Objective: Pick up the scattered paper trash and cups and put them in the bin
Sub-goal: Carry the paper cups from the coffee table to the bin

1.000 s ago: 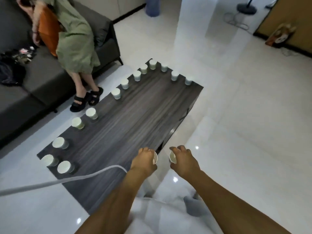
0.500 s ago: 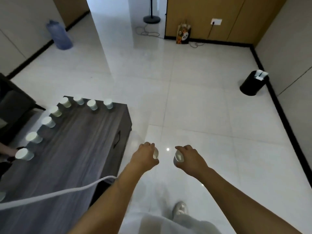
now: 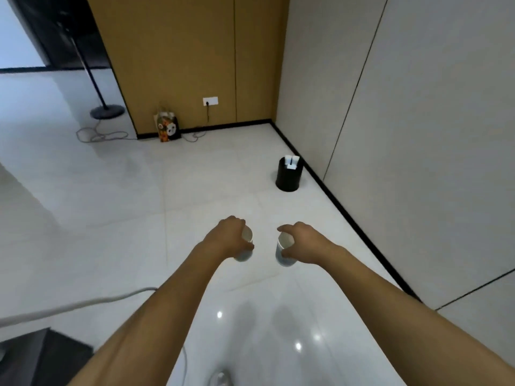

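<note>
My left hand (image 3: 227, 236) grips a white paper cup (image 3: 246, 246) by its rim, held out over the white tiled floor. My right hand (image 3: 305, 240) grips a second white paper cup (image 3: 284, 250) the same way, a short gap to the right of the first. Both cups hang upright with their open mouths showing. A round black bin (image 3: 288, 176) stands on the floor ahead and slightly right, close to the wall, with white paper pieces sticking out of its top.
A grey wall with a black skirting (image 3: 348, 215) runs along the right. A floor fan stand (image 3: 107, 110) with loose cable and a patterned bag (image 3: 167, 129) sit by the wooden panels at the back. The dark table's corner (image 3: 33, 355) shows at lower left.
The view has swung right, away from the table with its rows of cups, and the bin now lies nearly straight ahead and closer. Both hands still hold their cups.
</note>
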Demonstrator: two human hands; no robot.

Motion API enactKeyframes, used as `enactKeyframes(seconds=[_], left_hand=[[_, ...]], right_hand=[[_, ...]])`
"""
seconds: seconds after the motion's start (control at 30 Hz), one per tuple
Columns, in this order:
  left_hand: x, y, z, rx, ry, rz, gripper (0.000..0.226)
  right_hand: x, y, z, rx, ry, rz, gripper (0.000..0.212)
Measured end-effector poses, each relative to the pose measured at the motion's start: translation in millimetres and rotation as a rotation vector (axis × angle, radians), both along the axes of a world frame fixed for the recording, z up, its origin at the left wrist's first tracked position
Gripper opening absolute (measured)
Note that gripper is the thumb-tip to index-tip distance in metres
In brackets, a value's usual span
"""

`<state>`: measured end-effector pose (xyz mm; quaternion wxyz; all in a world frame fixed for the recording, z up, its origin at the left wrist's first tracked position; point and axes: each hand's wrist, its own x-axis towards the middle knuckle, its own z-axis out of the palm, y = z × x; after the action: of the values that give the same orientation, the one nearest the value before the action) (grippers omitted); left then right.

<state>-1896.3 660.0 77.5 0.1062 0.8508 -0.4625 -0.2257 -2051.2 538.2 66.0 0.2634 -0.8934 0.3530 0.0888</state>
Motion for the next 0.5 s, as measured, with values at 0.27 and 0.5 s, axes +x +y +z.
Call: enactKeyframes(seconds=[0.27,0.5], left_hand=[[73.0,-225.9,68.1,-0.157,-0.027,-0.186,0.038],[128.5,-375.7,83.4,-0.221,0.042,-0.283,0.024]], right_hand=[[62.5,-199.1,64.2,-0.114,-0.075,-0.153,0.067],[99.4,-327.5,78.5,-0.103,-0.076,-0.250,0.066]])
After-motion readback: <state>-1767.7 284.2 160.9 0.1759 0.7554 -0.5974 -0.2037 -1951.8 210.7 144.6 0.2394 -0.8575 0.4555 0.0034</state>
